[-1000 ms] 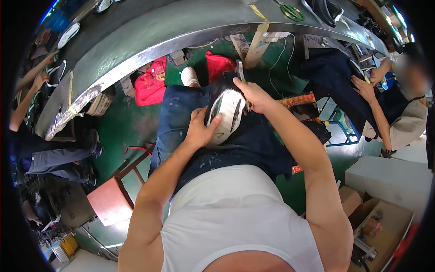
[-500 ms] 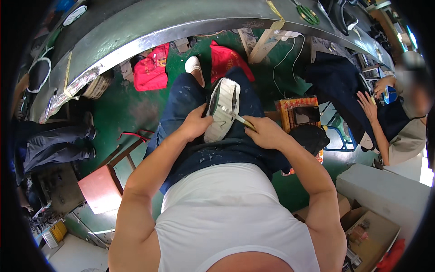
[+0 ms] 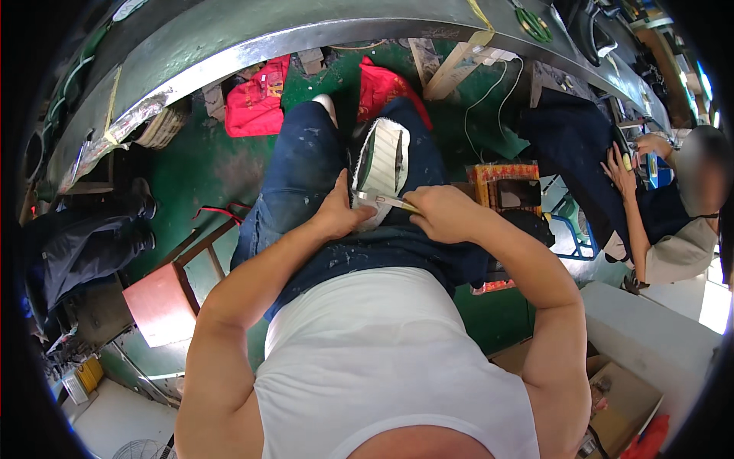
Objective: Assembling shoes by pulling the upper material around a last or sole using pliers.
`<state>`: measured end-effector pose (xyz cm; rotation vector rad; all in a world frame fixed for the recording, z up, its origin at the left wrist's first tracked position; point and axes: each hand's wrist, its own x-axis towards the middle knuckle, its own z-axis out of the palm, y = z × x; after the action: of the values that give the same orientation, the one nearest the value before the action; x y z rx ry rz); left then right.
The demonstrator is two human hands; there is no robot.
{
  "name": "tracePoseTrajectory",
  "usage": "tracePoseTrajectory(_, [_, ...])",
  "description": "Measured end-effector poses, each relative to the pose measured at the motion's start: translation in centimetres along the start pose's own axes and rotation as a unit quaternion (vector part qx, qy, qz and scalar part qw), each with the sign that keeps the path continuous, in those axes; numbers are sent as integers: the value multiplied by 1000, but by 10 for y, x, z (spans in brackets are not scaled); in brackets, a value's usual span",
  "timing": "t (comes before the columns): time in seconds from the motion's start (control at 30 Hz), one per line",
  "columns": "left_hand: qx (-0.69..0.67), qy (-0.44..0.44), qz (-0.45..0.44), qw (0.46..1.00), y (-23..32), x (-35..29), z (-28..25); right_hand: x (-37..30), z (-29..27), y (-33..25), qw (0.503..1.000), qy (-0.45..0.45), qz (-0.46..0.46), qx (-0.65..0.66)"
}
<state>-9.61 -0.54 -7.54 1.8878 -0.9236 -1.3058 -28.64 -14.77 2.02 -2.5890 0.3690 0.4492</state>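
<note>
A shoe [image 3: 386, 157] lies sole side up on my lap, its pale underside marked by a dark lengthwise strip. My left hand [image 3: 342, 211] is closed on the near left side of the shoe, thumb across its edge. From the right, my right hand [image 3: 447, 214] grips the tan handle of a slim metal hand tool [image 3: 386, 200]. The tool's metal end lies over the near part of the underside, close to my left thumb. Whether that end is a hammer head or a blade is too small to tell.
Ahead runs a long metal-edged workbench [image 3: 298, 32] with green-handled scissors [image 3: 533, 24]. Two red bags [image 3: 256, 103] lie below it. To my right a co-worker's hand [image 3: 621, 164] rests by dark cloth. A stool [image 3: 162, 302] stands left; a cardboard box [image 3: 623, 402] sits lower right.
The tool's metal end has moved nearer to me along the underside, toward my left thumb. My left hand has shifted slightly nearer too. The whole view has tilted a little.
</note>
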Motion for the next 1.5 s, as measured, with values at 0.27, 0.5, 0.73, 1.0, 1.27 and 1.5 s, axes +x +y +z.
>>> tracePoseTrajectory(0.27, [10, -19, 21, 1000, -8, 3, 1, 4, 9, -4, 993, 98, 15, -59])
tracePoseTrajectory(0.5, [179, 49, 75, 980, -11, 0, 17, 53, -83, -35, 953, -277, 99, -77])
tracePoseTrajectory(0.73, [-517, 12, -92, 851, 24, 2, 2, 40, -22, 15, 993, -107, 50, -10])
tracePoseTrajectory(1.0, [-31, 235, -5, 972, 0, 35, 22, 20, 54, -1, 976, 161, 105, 101])
tracePoseTrajectory(1.27, [-6, 220, 55, 974, 5, 23, 29, 12, 20, 28, 983, 185, 11, -4])
tracePoseTrajectory(1.5, [80, 229, 175, 954, -19, 25, 25, 37, 34, 34, 988, 111, 98, -30])
